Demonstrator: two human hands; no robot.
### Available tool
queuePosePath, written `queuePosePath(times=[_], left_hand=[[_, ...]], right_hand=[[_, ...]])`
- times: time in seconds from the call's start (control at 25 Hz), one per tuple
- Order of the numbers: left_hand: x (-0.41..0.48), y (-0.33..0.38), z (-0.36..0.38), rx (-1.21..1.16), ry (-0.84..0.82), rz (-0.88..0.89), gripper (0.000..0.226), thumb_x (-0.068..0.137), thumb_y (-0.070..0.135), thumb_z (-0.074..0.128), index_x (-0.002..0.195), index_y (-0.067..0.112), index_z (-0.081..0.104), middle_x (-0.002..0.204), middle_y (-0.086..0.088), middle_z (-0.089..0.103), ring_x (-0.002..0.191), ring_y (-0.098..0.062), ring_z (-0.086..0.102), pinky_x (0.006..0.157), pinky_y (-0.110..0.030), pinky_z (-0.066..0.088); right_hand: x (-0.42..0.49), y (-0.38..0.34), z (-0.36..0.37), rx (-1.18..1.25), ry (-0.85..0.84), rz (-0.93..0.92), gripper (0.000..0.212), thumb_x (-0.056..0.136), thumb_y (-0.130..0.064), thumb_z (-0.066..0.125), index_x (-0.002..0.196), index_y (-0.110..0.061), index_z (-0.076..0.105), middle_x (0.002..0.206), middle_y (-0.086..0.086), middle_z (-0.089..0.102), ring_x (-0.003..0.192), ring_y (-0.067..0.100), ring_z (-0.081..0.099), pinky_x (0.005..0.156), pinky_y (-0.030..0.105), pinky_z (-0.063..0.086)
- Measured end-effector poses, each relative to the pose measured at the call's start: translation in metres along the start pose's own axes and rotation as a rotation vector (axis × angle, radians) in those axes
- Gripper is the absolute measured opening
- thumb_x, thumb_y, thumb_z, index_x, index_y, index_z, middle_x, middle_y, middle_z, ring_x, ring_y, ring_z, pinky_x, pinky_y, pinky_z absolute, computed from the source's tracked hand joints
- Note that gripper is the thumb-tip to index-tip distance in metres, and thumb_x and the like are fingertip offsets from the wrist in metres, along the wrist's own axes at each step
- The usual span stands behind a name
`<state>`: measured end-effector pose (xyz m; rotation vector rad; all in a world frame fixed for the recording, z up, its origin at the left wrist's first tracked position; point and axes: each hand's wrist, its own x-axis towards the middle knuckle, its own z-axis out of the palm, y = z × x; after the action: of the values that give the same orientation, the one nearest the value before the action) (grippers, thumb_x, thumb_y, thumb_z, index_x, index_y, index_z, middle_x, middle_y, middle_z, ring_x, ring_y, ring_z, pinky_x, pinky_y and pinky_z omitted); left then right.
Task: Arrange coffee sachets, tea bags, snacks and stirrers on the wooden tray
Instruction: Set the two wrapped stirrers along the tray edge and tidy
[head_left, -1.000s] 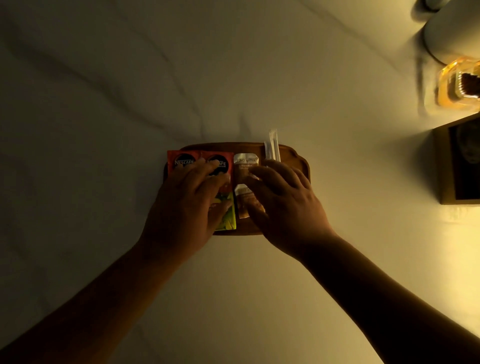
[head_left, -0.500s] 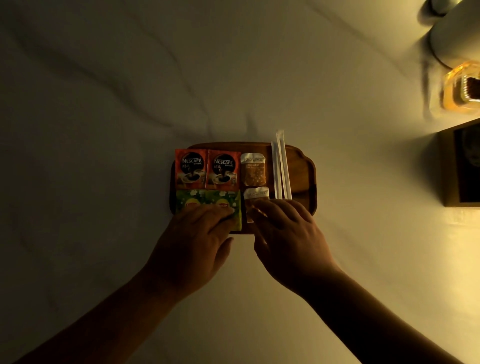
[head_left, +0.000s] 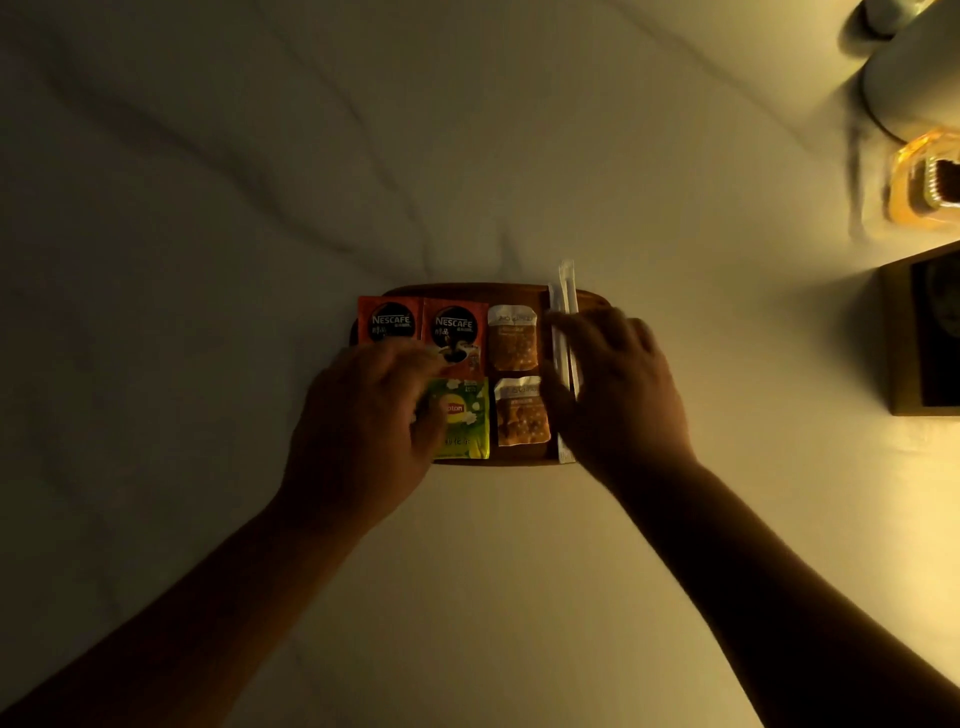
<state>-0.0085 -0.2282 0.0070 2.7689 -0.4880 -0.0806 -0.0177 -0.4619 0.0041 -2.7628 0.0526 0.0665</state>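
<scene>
One dark oval wooden tray lies on the pale desk; on it, two red Nescafé coffee sachets sit side by side in the far row; one green-and-yellow Lipton tea bag packet shows in the near row, and whether another lies under the left hand cannot be told; two clear snack packets with white tops and brown contents stand one behind the other; two long white paper-wrapped stirrers lie together along the right side; two bare hands, the left hand and the right hand, are over the tray.
</scene>
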Motion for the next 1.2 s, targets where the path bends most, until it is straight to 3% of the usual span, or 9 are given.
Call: queuePosePath(times=[0.16, 0.24, 0.36, 0.6, 0.72, 0.8, 0.92, 1.12, 1.2], left_hand=[[0.007, -0.038, -0.008, -0.162, 0.037, -0.540, 0.039, 0.096, 0.040, 0.056, 0.126, 0.017, 0.064, 0.122, -0.011, 0.063, 0.110, -0.029, 0.060, 0.084, -0.035, 0.044], [0.009, -0.054, -0.006, -0.278, -0.042, -0.653, 0.038, 0.099, 0.041, 0.053, 0.127, 0.018, 0.066, 0.121, -0.010, 0.069, 0.103, -0.025, 0.063, 0.084, -0.034, 0.044], [0.012, -0.061, -0.004, -0.459, -0.104, -0.691, 0.034, 0.101, 0.040, 0.053, 0.124, 0.020, 0.069, 0.108, -0.002, 0.073, 0.090, -0.016, 0.063, 0.078, -0.031, 0.046], [0.023, -0.059, -0.007, -0.390, -0.112, -0.610, 0.033, 0.103, 0.036, 0.050, 0.120, 0.018, 0.070, 0.080, 0.021, 0.056, 0.075, 0.003, 0.052, 0.064, -0.022, 0.038], [0.043, -0.039, -0.011, -0.354, -0.128, -0.505, 0.035, 0.103, 0.036, 0.048, 0.117, 0.013, 0.071, 0.084, 0.007, 0.066, 0.072, -0.009, 0.054, 0.066, -0.027, 0.037], [0.065, -0.016, -0.010, -0.351, -0.154, -0.434, 0.038, 0.099, 0.038, 0.047, 0.114, 0.013, 0.072, 0.104, -0.011, 0.073, 0.084, -0.019, 0.055, 0.077, -0.030, 0.037], [0.106, 0.036, 0.007, -0.313, -0.262, -0.297, 0.050, 0.092, 0.042, 0.040, 0.121, 0.015, 0.070, 0.124, -0.013, 0.070, 0.105, -0.029, 0.062, 0.084, -0.031, 0.036], [0.171, 0.144, 0.049, -0.251, -0.361, -0.055, 0.047, 0.091, 0.041, 0.042, 0.099, 0.003, 0.068, 0.096, -0.022, 0.069, 0.082, -0.034, 0.061, 0.075, -0.047, 0.051], [0.195, 0.188, 0.068, -0.232, -0.387, 0.035, 0.040, 0.095, 0.038, 0.043, 0.095, 0.006, 0.068, 0.086, -0.015, 0.067, 0.078, -0.034, 0.061, 0.068, -0.041, 0.050]], right_hand=[[-0.003, 0.038, -0.008, 0.273, 0.061, 0.453, 0.043, 0.094, -0.040, 0.061, 0.135, -0.028, 0.054, 0.118, -0.006, 0.061, 0.089, 0.009, 0.064, 0.063, 0.022, 0.055], [-0.013, 0.049, -0.007, 0.382, 0.025, 0.547, 0.034, 0.095, -0.034, 0.061, 0.128, -0.027, 0.060, 0.102, -0.012, 0.067, 0.076, 0.003, 0.066, 0.054, 0.011, 0.051], [-0.022, 0.055, -0.005, 0.470, -0.023, 0.581, 0.023, 0.097, -0.029, 0.060, 0.118, -0.027, 0.067, 0.092, -0.012, 0.071, 0.069, 0.005, 0.070, 0.053, 0.015, 0.053], [-0.025, 0.063, -0.009, 0.536, -0.056, 0.643, 0.013, 0.095, -0.024, 0.064, 0.106, -0.025, 0.071, 0.089, -0.008, 0.073, 0.071, 0.009, 0.070, 0.059, 0.024, 0.057], [-0.046, 0.074, -0.017, 0.607, -0.049, 0.692, 0.009, 0.095, -0.024, 0.064, 0.103, -0.026, 0.069, 0.084, -0.007, 0.073, 0.063, 0.005, 0.071, 0.048, 0.016, 0.053], [-0.066, 0.084, -0.022, 0.661, -0.025, 0.752, 0.008, 0.095, -0.023, 0.064, 0.102, -0.026, 0.067, 0.081, -0.007, 0.073, 0.063, -0.001, 0.070, 0.045, 0.013, 0.051], [-0.100, 0.108, -0.033, 0.758, 0.050, 0.888, 0.007, 0.095, -0.024, 0.066, 0.102, -0.024, 0.067, 0.076, -0.005, 0.075, 0.063, 0.003, 0.072, 0.047, 0.016, 0.054], [-0.154, 0.144, -0.051, 1.007, 0.174, 1.098, 0.007, 0.096, -0.020, 0.065, 0.102, -0.020, 0.069, 0.077, -0.007, 0.078, 0.069, 0.015, 0.077, 0.057, 0.024, 0.060], [-0.171, 0.155, -0.055, 1.138, 0.215, 1.147, 0.009, 0.096, -0.017, 0.065, 0.104, -0.017, 0.070, 0.081, 0.001, 0.079, 0.075, 0.022, 0.078, 0.063, 0.029, 0.062]])
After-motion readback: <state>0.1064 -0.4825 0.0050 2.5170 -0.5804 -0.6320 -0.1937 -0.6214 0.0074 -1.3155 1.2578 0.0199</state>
